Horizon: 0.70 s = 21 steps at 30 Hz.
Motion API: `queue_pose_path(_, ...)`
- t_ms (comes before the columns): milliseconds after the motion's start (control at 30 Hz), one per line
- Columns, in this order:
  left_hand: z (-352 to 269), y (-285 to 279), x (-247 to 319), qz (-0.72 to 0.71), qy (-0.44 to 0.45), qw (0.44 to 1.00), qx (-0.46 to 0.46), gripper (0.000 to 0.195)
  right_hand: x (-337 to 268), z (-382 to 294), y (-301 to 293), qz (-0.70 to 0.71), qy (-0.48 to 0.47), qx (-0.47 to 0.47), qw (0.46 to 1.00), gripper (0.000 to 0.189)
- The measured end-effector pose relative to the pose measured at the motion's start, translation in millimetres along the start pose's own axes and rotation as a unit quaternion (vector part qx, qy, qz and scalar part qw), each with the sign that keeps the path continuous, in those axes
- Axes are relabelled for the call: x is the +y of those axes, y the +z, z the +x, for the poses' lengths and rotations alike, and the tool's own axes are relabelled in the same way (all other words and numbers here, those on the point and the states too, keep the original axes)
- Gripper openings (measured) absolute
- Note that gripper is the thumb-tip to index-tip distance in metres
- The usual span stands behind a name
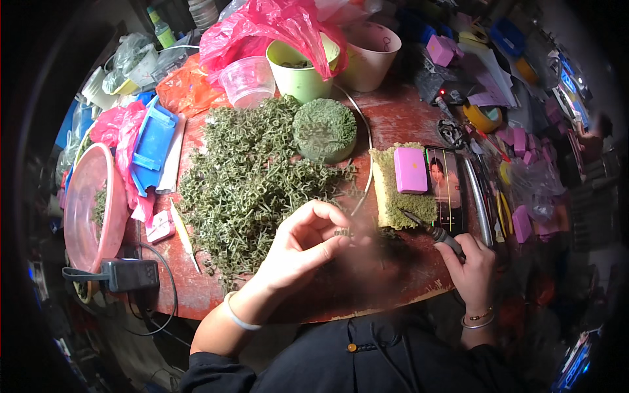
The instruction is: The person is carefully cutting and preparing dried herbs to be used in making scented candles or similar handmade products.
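My left hand [309,240] pinches a small dark green piece [342,232] between thumb and fingertips, in front of a wide heap of similar small green pieces [255,186]. My right hand [469,263] holds a grey-handled pen-like tool [444,239] with a dark, pointed tip. That tip lies over the lower part of a yellow-green crumbly-topped block [410,213]. A pink rectangular block [411,170] rests on this block. Behind the heap stands a round green textured block [325,130]. A blurred patch hides part of the table just right of my left hand.
A phone [446,189] lies beside the yellow-green block. Pliers, tape and other tools crowd the right side. At the left are a pink translucent bowl [118,211], a black power bank [130,275] and a yellow tool [183,233]. Buckets and plastic bags stand behind; a cable [369,147] crosses the table.
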State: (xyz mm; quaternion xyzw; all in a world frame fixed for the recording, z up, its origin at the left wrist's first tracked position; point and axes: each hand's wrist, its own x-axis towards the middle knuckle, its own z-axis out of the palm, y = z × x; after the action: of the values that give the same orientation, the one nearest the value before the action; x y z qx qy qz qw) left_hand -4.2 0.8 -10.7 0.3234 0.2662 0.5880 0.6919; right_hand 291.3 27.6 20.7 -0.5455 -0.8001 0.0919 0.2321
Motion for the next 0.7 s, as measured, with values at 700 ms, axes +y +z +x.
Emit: queue_pose_path(700, -4, -2, -2, 0.283, 0.024, 0.958, 0.025, 0.025, -40, 7, 14, 0.161, -0.066, 0.0, 0.985, 0.04)
